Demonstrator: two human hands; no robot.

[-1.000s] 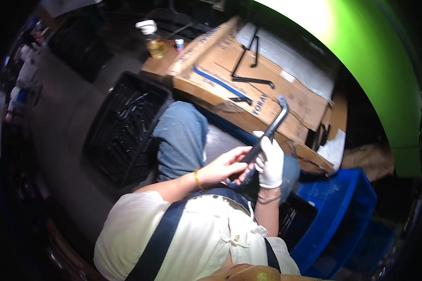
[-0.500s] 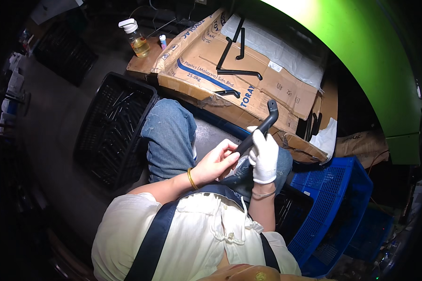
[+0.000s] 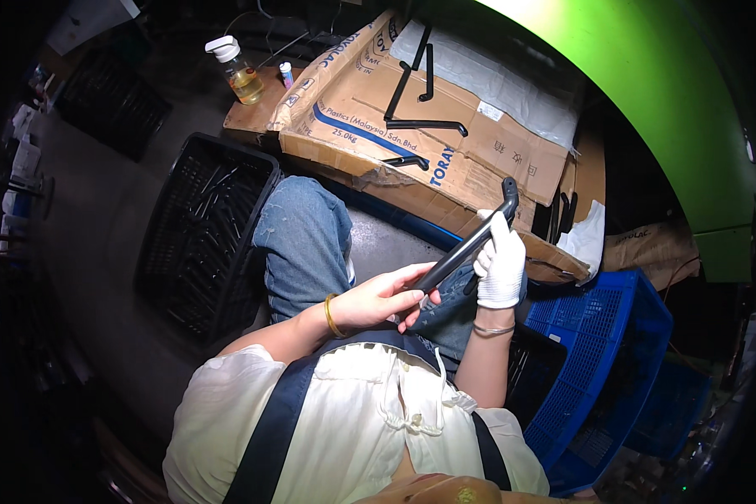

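Observation:
Above my lap I hold a black bent plastic handle (image 3: 464,250) at a slant, its angled end up and to the right. My left hand (image 3: 376,301), bare, has its fingers and thumb round the lower end. My right hand (image 3: 502,265), in a white glove, grips it further up, below the bend. Beyond both hands is a cardboard box tray (image 3: 479,176). Several similar black handles (image 3: 428,125) lie on it, and a few more stand in its right corner, partly hidden.
A black crate (image 3: 267,176) full of black handles stands left of my knee. Blue plastic crates (image 3: 575,336) and a dark bin are at my right. A bottle of yellow liquid (image 3: 245,84) and a small tube stand at the back left. A green panel (image 3: 664,92) curves overhead right.
My right hand has moved right and slightly up along with the handle's bent end. The handle now slants lower, and my left hand has turned, with more fingers showing beneath it.

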